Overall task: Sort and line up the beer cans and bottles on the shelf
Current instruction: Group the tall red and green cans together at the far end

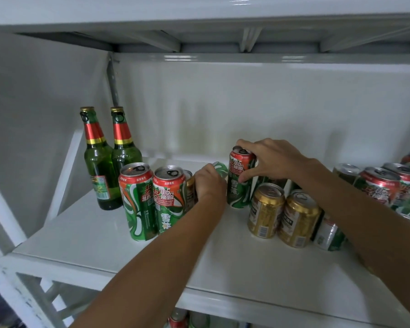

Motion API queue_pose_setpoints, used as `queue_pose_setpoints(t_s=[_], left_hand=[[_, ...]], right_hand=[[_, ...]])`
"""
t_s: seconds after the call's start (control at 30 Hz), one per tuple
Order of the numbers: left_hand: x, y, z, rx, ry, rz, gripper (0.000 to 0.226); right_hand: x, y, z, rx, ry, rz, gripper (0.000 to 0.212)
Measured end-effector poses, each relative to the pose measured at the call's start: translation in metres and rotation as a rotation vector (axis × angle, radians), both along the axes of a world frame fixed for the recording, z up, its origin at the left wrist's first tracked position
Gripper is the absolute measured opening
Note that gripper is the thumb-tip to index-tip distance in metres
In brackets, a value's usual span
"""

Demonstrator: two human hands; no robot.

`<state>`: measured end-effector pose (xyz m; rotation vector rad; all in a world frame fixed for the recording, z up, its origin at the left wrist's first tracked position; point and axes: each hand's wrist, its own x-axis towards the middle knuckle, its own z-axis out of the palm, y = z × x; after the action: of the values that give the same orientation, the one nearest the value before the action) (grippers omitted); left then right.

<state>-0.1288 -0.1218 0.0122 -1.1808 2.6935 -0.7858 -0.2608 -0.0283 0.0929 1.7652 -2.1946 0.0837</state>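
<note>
My right hand [268,159] grips a tall green-and-red aluminium beer can [240,178] from above, fingers curled over its rim and thumb pressed against its side; the can stands tilted near the middle of the white metal shelf [100,235], towards the back. My left hand [210,183] is curled round a green-and-white can [220,168] just left of it, and only the top of that one shows above my knuckles. Touching the back of my left hand is a small gold can [190,190], mostly hidden behind a pair of tall green-and-red cans [152,200] that stand upright side by side, touching each other. Behind those, in the left rear corner, two green glass bottles with red-and-gold neck foil [109,159] stand upright, close together. To the right of the can I grip, two short gold aluminium cans [283,215] stand side by side at the front, with a green-and-white can [329,233] just beyond them, partly covered by my right forearm. Farther right, a cluster of red-topped green cans [388,185] crowds the shelf's edge of view. A second shelf board [199,10] runs overhead.
</note>
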Motion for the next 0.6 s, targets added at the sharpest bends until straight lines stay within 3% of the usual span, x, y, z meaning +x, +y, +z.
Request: queue_pose_setpoints(t_s=[0.23, 0.33, 0.5, 0.6], left_hand=[[-0.001, -0.004, 0.001, 0.046, 0.061, 0.022, 0.048], [-0.001, 0.0, -0.002, 0.118, 0.169, -0.04, 0.065], [0.01, 0.02, -0.003, 0.377, 0.42, -0.099, 0.058], [0.026, 0.028, 0.003, 0.437, 0.496, -0.111, 0.06]], right_hand=[[-0.014, 0.015, 0.001, -0.012, -0.063, -0.042, 0.101], [-0.018, 0.019, 0.0, -0.023, -0.072, -0.053, 0.101], [-0.022, 0.019, -0.003, -0.026, -0.085, -0.052, 0.1], [-0.026, 0.023, -0.004, -0.032, -0.097, -0.047, 0.099]])
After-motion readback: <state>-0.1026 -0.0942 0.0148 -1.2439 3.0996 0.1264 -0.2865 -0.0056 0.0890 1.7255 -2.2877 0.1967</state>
